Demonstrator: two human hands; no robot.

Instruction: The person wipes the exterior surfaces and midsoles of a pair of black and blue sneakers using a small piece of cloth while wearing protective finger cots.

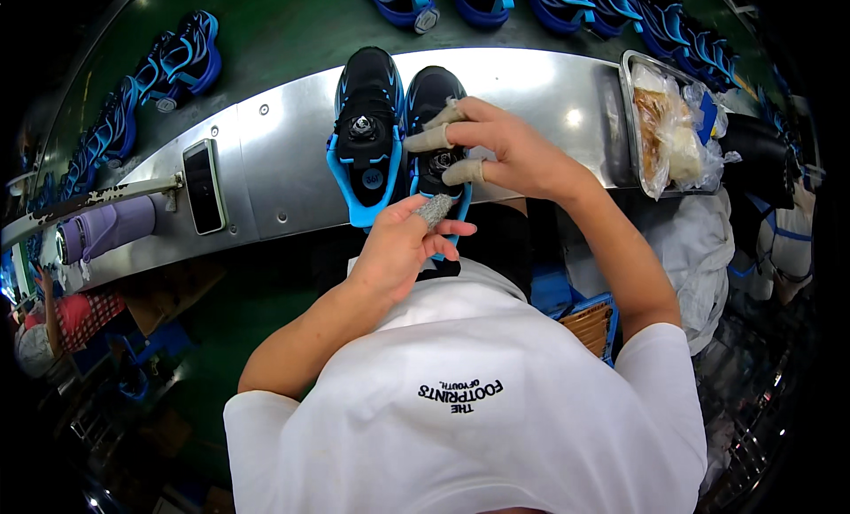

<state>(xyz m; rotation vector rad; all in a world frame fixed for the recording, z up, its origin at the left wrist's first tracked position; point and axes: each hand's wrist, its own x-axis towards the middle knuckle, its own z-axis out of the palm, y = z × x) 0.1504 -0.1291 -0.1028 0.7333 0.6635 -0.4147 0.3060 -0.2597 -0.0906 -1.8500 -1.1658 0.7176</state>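
Observation:
A black sneaker with blue trim [434,89] lies on the metal ledge, toe pointing away from me. My right hand [505,146] reaches over it from the right, pale covers on its fingers. Those fingers bend across the lacing area, around a round dial [445,160]. At the heel end, my left hand [398,248] grips the collar, its thumb in a grey textured cover; part of the collar is hidden behind it. The matching sneaker [367,89] stands just left, its dial and insole showing, with neither hand on it.
On the ledge's left are a phone [204,186] and a lilac bottle [106,229] by a worn metal bar [88,204]. A metal tray [627,115] with bagged items sits right. More sneakers [567,5] line the green surface beyond. Another person's arm [49,310] shows far left.

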